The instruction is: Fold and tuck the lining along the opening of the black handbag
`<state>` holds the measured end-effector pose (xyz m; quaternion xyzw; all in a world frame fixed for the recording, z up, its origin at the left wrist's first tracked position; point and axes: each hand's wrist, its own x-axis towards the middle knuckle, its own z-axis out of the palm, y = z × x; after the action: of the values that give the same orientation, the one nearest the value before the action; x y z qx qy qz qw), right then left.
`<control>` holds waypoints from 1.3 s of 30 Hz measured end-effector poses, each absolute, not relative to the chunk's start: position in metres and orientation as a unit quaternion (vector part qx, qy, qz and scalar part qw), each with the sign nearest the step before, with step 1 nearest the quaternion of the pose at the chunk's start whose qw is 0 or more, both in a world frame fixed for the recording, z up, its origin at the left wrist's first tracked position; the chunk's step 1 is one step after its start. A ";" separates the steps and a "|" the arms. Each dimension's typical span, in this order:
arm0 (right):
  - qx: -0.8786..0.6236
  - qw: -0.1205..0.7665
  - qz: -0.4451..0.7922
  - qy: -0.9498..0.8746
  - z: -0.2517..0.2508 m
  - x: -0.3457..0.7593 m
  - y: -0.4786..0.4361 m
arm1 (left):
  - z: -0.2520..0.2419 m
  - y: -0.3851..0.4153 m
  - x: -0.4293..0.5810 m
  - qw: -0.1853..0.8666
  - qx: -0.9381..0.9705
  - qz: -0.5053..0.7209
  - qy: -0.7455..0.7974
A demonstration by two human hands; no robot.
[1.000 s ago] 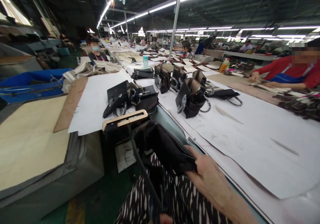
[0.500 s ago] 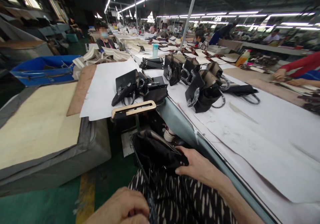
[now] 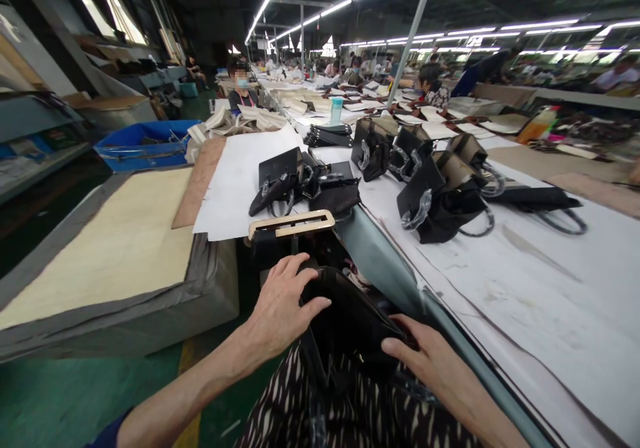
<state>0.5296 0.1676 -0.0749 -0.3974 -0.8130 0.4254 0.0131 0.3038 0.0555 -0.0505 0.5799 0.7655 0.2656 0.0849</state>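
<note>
A black handbag (image 3: 353, 318) rests on my lap, over a black-and-white patterned garment (image 3: 345, 408). My left hand (image 3: 280, 308) grips the bag's near left edge, fingers curled over the rim. On the bag's right side my right hand (image 3: 430, 361) holds it, thumb on top. Just beyond the bag stands a tan wooden frame (image 3: 293, 225) on a dark stand. Several finished black handbags (image 3: 440, 195) with wrapped handles stand on the white paper-covered table (image 3: 540, 281) to my right.
A grey padded bench with a beige top (image 3: 115, 255) lies at left, a blue bin (image 3: 140, 145) behind it. More black bags (image 3: 300, 181) lie on white paper ahead. Other workers sit along the long tables farther back. The floor is green.
My left hand rose from my lap and took the bag's left edge. The bag came up slightly and my view swung left.
</note>
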 end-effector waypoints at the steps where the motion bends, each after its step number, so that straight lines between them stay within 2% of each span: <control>1: -0.414 0.013 0.401 -0.817 -0.078 0.528 0.166 | -0.055 0.061 0.306 0.082 0.563 0.258 0.781; 9: -0.465 -0.014 0.252 -0.848 -0.069 0.524 0.156 | -0.085 0.063 0.313 0.137 0.499 0.212 0.829; 11: -0.456 -0.028 0.228 -0.860 -0.059 0.529 0.159 | -0.082 0.053 0.303 0.191 0.497 0.217 0.818; 16: -0.440 -0.035 0.181 -0.879 -0.036 0.539 0.160 | -0.066 0.040 0.276 0.419 0.490 0.259 0.719; 22: -0.431 -0.041 0.179 -0.883 -0.027 0.541 0.147 | -0.078 0.048 0.272 0.452 0.459 0.271 0.715; 25: -0.438 -0.058 0.223 -0.869 -0.036 0.544 0.154 | -0.085 0.042 0.284 0.421 0.462 0.309 0.717; 28: -0.434 -0.041 0.257 -0.862 -0.045 0.541 0.160 | -0.088 0.038 0.298 0.304 0.513 0.351 0.722; 31: -0.432 -0.041 0.269 -0.860 -0.047 0.536 0.160 | -0.089 0.042 0.304 0.209 0.581 0.337 0.711; 39: -0.447 -0.067 0.262 -0.853 -0.055 0.536 0.165 | -0.086 0.073 0.289 0.173 0.655 0.280 0.680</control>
<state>0.5361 0.1653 -0.0546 -0.4467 -0.8529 0.2619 -0.0666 0.2886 0.0728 -0.0859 0.6547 0.6803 0.2804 0.1730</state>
